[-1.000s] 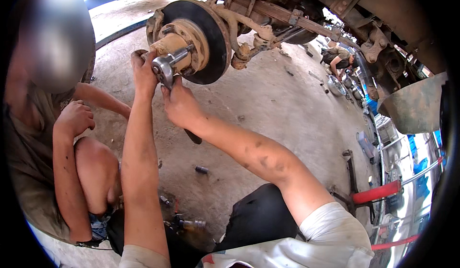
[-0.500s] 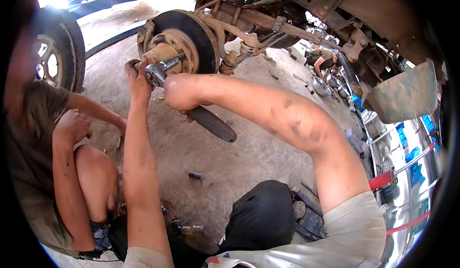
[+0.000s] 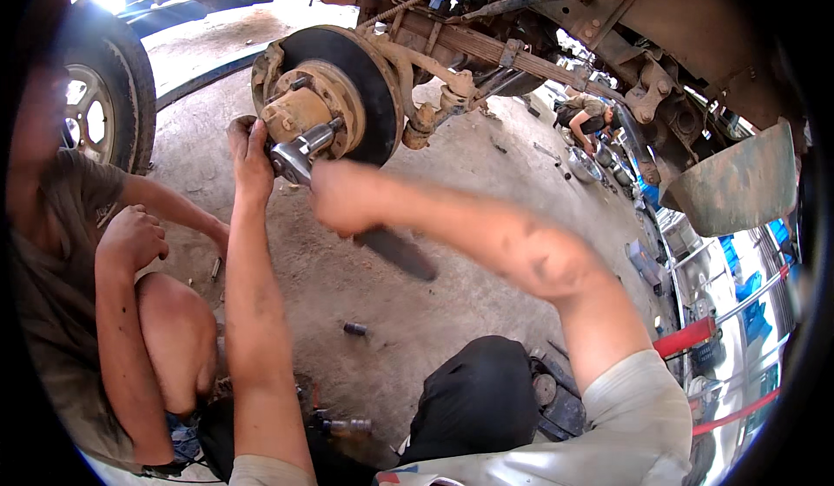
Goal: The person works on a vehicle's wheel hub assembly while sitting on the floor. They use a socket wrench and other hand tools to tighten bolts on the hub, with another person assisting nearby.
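A ratchet wrench point(image 3: 294, 166) with a long dark handle meets the rusty wheel hub point(image 3: 300, 114), its socket point(image 3: 323, 136) against the hub face. My right hand point(image 3: 343, 198) is wrapped round the wrench below its head and is blurred by motion. Up at the ratchet head, my left hand point(image 3: 252, 158) is closed against its left side, with some fingertips hidden. Behind the hub stands a dark brake disc point(image 3: 356, 95). On the concrete lies a loose black socket point(image 3: 354, 328).
A co-worker's arm and knee point(image 3: 178, 334) are close on my left, with a wheel point(image 3: 95, 104) behind. Leaf springs point(image 3: 473, 43) and a hanging metal flap point(image 3: 730, 182) are overhead. Another person point(image 3: 584, 117) crouches far right, near metal parts. A red bar point(image 3: 686, 338) stands right.
My right hand and the wrench handle have swung down and slightly right. The left hand stays at the ratchet head. The whole view has shifted a little.
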Available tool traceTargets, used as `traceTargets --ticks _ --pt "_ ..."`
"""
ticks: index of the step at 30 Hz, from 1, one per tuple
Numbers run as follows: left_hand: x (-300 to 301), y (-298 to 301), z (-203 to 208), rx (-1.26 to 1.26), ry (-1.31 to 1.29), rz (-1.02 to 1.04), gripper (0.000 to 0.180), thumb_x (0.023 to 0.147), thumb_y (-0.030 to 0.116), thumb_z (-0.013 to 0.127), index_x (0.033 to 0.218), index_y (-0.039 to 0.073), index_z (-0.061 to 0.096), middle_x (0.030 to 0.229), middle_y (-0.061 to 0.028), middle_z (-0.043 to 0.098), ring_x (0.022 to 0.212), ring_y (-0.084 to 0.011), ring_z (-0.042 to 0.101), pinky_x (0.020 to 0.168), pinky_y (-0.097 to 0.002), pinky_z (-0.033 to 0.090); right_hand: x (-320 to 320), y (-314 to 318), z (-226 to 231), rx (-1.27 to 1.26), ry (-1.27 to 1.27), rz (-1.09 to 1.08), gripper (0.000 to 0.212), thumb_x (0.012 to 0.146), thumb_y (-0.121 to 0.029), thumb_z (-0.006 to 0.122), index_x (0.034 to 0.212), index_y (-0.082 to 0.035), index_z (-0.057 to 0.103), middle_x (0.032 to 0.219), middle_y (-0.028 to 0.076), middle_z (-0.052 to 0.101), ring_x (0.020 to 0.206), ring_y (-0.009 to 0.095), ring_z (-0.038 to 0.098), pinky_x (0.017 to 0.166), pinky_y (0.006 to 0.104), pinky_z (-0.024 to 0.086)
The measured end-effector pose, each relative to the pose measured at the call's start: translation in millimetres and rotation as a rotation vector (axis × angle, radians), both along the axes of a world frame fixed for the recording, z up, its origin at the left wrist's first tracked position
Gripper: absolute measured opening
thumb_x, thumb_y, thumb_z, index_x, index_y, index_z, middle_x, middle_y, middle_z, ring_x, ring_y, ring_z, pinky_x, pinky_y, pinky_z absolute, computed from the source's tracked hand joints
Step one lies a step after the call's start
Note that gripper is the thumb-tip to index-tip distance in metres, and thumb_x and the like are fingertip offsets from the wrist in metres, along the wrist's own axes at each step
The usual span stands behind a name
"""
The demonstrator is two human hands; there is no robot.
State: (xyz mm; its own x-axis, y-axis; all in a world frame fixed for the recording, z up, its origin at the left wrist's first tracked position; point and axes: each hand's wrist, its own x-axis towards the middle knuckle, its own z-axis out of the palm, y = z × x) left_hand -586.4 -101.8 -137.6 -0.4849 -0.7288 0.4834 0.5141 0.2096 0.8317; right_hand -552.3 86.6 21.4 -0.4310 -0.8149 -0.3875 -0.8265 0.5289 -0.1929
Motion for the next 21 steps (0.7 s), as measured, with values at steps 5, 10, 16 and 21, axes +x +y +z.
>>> traceTargets --ticks 5,10,16,21 --pt "3.7 7.9 2.8 -0.037 0.012 0.008 0.032 0.099 0.028 0.050 0.104 -0.003 0.055 0.103 -0.0173 0.052 0.095 -0.0279 0.049 0.088 -0.0371 0.039 -16.4 -11.7 -10.0 0.029 -0.193 -0.131 0.022 0.093 -0.009 0.051 0.097 0.012 0.052 0.075 0.021 0.065 0.064 0.029 0.070 0.053 0.0385 0.059" --pt "-9.1 21.9 4.5 -0.030 -0.019 -0.013 0.035 0.100 0.031 0.049 0.105 -0.003 0.056 0.103 -0.0181 0.052 0.099 -0.0300 0.049 0.091 -0.0379 0.038 -30.4 -1.2 -112.3 -0.422 0.172 -0.195 0.046 0.094 -0.020 0.052 0.117 0.016 0.037 0.089 0.030 0.066 0.062 0.033 0.069 0.053 0.0442 0.056" --pt "3.3 8.9 5.3 -0.024 -0.019 0.014 0.037 0.099 0.033 0.050 0.106 -0.002 0.056 0.106 -0.0171 0.053 0.101 -0.0303 0.049 0.092 -0.0372 0.038 -14.3 -15.7 22.8 0.068 -0.266 -0.245 0.023 0.082 -0.004 0.049 0.075 0.015 0.059 0.070 0.023 0.065 0.062 0.030 0.071 0.052 0.0413 0.057" --pt "9.9 16.6 6.5 -0.121 -0.014 0.014 0.039 0.099 0.035 0.050 0.108 -0.003 0.056 0.106 -0.0166 0.052 0.101 -0.0292 0.050 0.093 -0.0345 0.039 -23.6 0.9 -62.3 -0.095 0.148 0.031 0.033 0.090 -0.017 0.056 0.096 0.014 0.048 0.076 0.022 0.067 0.073 0.035 0.070 0.067 0.0433 0.057"
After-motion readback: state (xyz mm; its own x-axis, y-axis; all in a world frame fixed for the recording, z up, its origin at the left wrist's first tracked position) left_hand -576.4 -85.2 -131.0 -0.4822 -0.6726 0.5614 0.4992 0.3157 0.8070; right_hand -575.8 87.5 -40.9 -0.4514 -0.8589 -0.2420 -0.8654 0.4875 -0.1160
